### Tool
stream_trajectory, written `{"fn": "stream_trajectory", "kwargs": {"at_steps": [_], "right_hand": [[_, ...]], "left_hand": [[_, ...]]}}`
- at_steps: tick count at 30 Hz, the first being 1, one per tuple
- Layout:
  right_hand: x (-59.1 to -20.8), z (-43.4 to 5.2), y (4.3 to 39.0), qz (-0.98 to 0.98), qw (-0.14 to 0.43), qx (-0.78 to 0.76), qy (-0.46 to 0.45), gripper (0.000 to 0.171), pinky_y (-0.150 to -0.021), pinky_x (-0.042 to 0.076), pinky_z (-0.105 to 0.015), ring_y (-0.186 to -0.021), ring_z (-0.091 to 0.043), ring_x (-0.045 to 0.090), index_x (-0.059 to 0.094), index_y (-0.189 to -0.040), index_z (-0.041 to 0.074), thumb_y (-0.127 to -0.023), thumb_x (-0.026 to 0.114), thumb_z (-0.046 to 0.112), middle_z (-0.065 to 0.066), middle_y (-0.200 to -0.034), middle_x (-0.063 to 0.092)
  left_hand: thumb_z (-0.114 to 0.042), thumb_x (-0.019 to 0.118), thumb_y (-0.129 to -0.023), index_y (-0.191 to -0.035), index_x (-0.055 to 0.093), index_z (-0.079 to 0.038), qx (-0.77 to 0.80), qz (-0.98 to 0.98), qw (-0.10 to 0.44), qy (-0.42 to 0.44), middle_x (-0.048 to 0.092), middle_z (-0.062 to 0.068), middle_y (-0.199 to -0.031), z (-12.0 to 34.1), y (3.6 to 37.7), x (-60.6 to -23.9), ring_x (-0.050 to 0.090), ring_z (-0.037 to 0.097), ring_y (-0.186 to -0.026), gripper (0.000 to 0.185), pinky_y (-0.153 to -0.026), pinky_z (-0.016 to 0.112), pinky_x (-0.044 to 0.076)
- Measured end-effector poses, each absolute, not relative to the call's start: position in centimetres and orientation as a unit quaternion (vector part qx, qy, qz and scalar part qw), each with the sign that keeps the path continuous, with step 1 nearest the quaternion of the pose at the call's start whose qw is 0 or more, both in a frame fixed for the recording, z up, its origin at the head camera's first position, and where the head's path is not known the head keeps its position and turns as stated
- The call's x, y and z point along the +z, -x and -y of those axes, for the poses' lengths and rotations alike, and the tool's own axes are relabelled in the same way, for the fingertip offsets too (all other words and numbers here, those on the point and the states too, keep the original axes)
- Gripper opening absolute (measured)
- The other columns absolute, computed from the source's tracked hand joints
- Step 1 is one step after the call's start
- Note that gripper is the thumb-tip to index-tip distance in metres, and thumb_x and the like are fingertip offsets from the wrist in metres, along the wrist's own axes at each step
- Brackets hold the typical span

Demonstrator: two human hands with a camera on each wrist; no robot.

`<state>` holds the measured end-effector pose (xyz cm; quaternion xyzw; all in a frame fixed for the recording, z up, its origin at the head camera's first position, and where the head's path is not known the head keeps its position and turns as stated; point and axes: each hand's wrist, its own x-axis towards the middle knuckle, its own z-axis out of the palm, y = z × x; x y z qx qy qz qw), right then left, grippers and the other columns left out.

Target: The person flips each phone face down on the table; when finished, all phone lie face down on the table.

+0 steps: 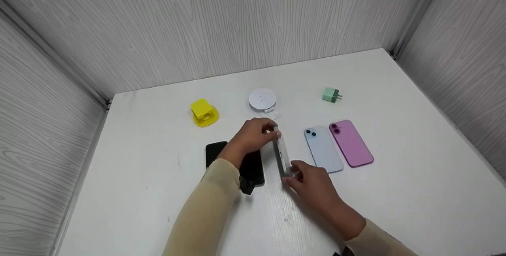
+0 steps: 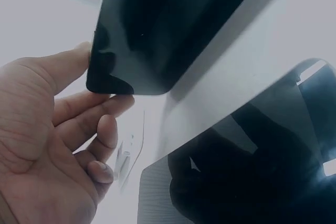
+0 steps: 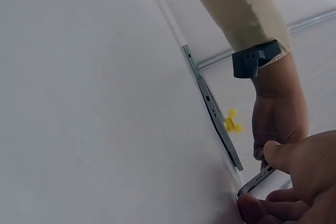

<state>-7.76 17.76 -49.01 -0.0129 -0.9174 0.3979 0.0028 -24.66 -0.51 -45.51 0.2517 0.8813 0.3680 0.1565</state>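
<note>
Both hands hold one phone (image 1: pixel 282 151) on its long edge, standing upright on the table. The left hand (image 1: pixel 253 133) pinches its far end between thumb and fingers. In the left wrist view, that phone's dark screen (image 2: pixel 152 40) faces the camera. At the near end the right hand (image 1: pixel 314 183) grips a corner, and the right wrist view shows the phone's edge (image 3: pixel 257 179) between thumb and fingers. Dark-screened phones (image 1: pixel 253 167) lie flat beneath the left forearm, which partly hides them.
Right of the held phone lie a pale blue phone (image 1: pixel 324 149) and a pink phone (image 1: pixel 352 143), backs up. Behind stand a white round disc (image 1: pixel 262 98) on a base, a yellow holder (image 1: pixel 203 112) and a green plug adapter (image 1: pixel 330 94). Walls enclose the table's back and sides.
</note>
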Motion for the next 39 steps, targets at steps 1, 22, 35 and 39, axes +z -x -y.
{"fn": "stream_trajectory", "kwargs": {"at_steps": [1,22,35,39], "right_hand": [[-49.0,-17.8,7.7,0.918,0.002,0.396,0.017,0.046,-0.079,0.058,-0.036,-0.086,-0.010,0.069,0.072,-0.136,0.005,-0.097,0.086,0.026,-0.003,-0.111,0.081],[-48.7,-18.7,8.6,0.950,0.002,0.308,0.045,0.052,-0.082,0.058,-0.044,-0.088,-0.019,0.065,0.071,-0.124,0.003,-0.088,0.094,0.032,-0.003,-0.094,0.073],[-49.4,-19.3,8.2,0.948,0.026,0.314,0.038,0.065,-0.092,0.060,-0.046,-0.105,-0.025,0.069,0.064,-0.143,-0.003,-0.089,0.092,0.019,-0.009,-0.109,0.072],[-49.4,-19.5,8.1,0.949,0.030,0.312,0.035,0.056,-0.087,0.058,-0.044,-0.098,-0.022,0.067,0.066,-0.136,-0.002,-0.090,0.090,0.018,-0.005,-0.101,0.070]], "left_hand": [[-0.034,0.071,-0.106,-0.134,0.074,-0.012,0.367,-0.881,0.158,-0.254,0.075,0.008,-0.133,0.5,24.7,-45.5,0.067,0.026,-0.127,0.036,-0.113,0.046,0.054],[-0.031,0.094,-0.088,-0.160,0.056,-0.015,0.319,-0.885,0.229,-0.249,0.061,0.009,-0.156,0.9,24.7,-45.8,0.055,0.029,-0.144,0.083,-0.126,0.046,0.042],[-0.029,0.097,-0.084,-0.160,0.055,-0.012,0.241,-0.908,0.209,-0.271,0.057,0.007,-0.162,-0.1,24.4,-46.7,0.045,0.029,-0.156,0.088,-0.131,0.043,0.035],[-0.029,0.097,-0.084,-0.160,0.055,-0.012,0.235,-0.910,0.201,-0.277,0.058,0.007,-0.161,-0.3,24.3,-46.7,0.046,0.029,-0.155,0.088,-0.131,0.044,0.036]]}}
